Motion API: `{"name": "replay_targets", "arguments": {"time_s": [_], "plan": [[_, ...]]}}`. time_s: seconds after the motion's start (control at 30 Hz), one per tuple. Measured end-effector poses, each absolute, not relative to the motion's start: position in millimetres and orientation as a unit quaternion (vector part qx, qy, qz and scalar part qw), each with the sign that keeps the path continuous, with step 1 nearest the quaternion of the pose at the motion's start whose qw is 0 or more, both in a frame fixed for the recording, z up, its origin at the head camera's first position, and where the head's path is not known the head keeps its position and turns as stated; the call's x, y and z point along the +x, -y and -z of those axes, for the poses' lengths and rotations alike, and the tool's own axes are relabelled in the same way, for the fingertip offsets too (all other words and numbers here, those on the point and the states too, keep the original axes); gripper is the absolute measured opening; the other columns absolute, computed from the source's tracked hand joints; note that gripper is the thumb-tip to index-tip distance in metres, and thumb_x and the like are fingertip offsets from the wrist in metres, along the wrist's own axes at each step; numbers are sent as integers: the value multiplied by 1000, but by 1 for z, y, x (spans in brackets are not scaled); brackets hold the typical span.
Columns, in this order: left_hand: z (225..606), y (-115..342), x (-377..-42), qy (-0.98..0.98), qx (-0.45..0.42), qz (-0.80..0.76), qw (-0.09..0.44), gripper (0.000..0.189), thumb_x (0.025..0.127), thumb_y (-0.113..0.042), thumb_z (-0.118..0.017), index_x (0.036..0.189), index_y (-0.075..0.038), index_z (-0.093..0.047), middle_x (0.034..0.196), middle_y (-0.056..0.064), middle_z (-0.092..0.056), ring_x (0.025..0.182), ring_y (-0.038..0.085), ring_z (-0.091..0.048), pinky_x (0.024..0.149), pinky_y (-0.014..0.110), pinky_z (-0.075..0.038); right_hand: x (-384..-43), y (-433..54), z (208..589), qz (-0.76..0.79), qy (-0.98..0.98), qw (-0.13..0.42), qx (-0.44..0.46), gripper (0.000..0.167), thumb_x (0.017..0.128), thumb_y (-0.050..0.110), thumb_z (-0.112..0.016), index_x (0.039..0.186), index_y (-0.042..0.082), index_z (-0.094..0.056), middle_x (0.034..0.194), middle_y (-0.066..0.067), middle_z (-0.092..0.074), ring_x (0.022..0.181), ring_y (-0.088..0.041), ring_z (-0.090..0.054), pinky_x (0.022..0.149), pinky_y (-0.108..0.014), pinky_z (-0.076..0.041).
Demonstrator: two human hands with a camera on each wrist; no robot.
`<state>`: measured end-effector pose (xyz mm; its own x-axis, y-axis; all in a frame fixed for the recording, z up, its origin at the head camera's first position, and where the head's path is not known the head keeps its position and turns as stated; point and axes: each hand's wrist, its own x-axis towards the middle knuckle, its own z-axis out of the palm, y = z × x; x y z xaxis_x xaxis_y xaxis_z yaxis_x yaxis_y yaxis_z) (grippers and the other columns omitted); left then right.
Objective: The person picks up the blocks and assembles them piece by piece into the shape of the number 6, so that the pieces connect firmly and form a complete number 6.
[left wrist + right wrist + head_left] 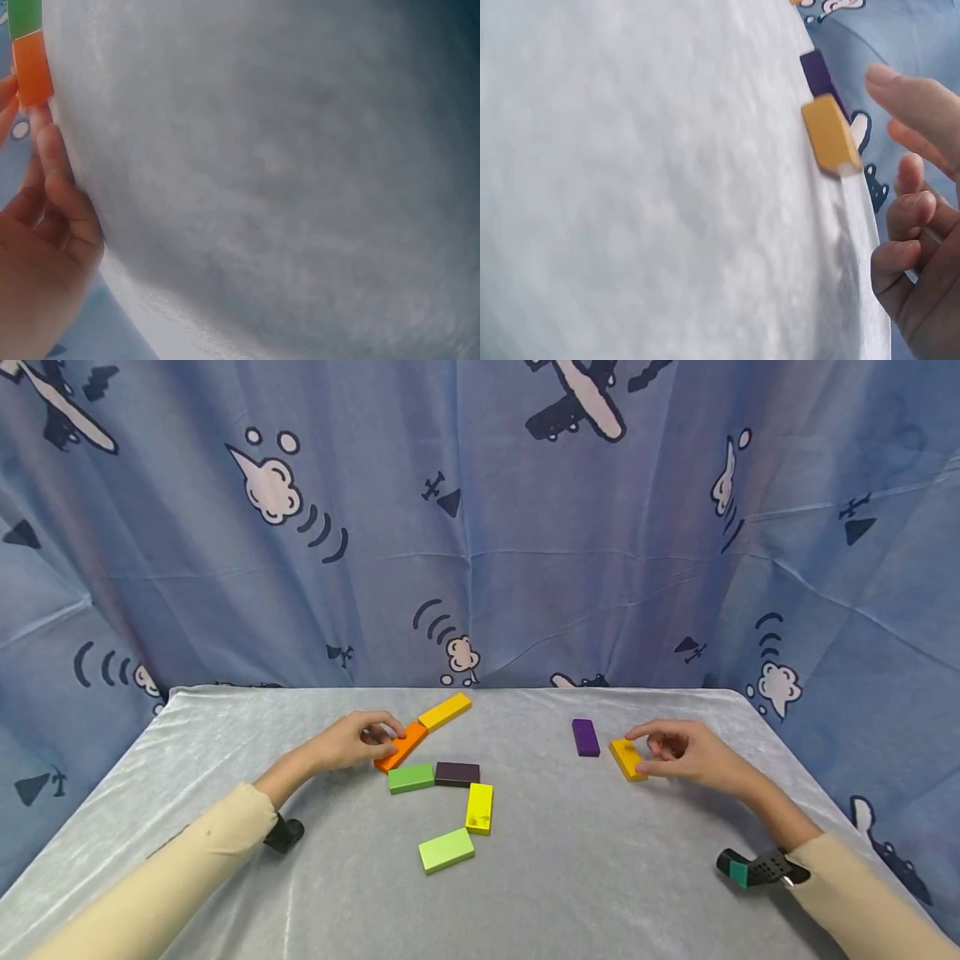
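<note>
on pale cloth (570, 877) before a blue curtain (525, 518), an orange block (406, 749) is pinched by the left hand (354, 743); the right hand (693, 753), fingers relaxed, is held just beside an amber block (627, 761) near a purple block (586, 738).

Colours noted: the orange block (408, 745) was plain and saturated; the golden block (445, 712) was a warm yellow. The green block (411, 778) read mid-green, the lime block (447, 850) paler and yellower, the plum block (457, 774) near black. The yellow block (479, 806) was bright, with darker smudges towards one end. At right, the purple block (586, 737) was deep violet, the amber block (626, 758) orange-yellow. The cloth (600, 877) was mottled pale grey. The curtain (525, 610) was blue, printed with navy-and-white aeroplanes, dark-outlined white puffs and dark arcs. Sleeves (217, 835) were cream; the right wristband (768, 867) was black with a teal patch (738, 873).
</note>
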<state>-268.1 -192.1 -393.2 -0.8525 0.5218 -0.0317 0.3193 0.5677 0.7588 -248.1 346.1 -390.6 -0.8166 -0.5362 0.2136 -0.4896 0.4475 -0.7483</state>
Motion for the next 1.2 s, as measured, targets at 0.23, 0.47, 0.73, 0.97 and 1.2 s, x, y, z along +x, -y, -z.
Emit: {"name": "replay_targets", "arguments": {"time_s": [0.23,0.47,0.73,0.97,1.2], "plan": [[393,192,-267,-874,248,-399,127,19,98,-3,-66,117,-4,-68,100,10,-69,82,25,-62,66,37,-49,-255,-352,393,402,-865,56,-295,58,81,10,-88,131,-2,-62,82,-17,-55,61,-17,-44,54,-30,-38],[393,191,-267,-874,249,-398,126,19,97,-3,-66,116,-4,-68,99,10,-68,82,24,-61,67,36,-50,-260,-353,395,387,-863,65,-318,65,77,11,-91,133,-2,-59,82,-13,-57,61,-16,-45,54,-29,-39],[392,191,-267,-877,249,-393,121,18,97,-3,-67,116,-5,-68,100,9,-69,83,24,-62,69,36,-50,-266,-351,395,375,-869,76,-314,56,78,14,-90,128,3,-65,82,-12,-57,62,-17,-47,56,-29,-39],[392,191,-267,-878,250,-391,121,19,98,-4,-67,116,-5,-68,99,9,-69,82,24,-61,67,36,-49,-267,-350,395,366,-878,80,-297,50,79,16,-90,123,7,-69,82,-9,-58,64,-16,-48,57,-28,-39],[391,191,-266,-877,249,-392,121,18,98,-4,-67,116,-5,-68,98,9,-68,80,24,-59,65,36,-48,-266,-347,394,371,-878,80,-292,49,78,16,-91,120,6,-70,82,-8,-57,65,-17,-47,58,-28,-37]]}}
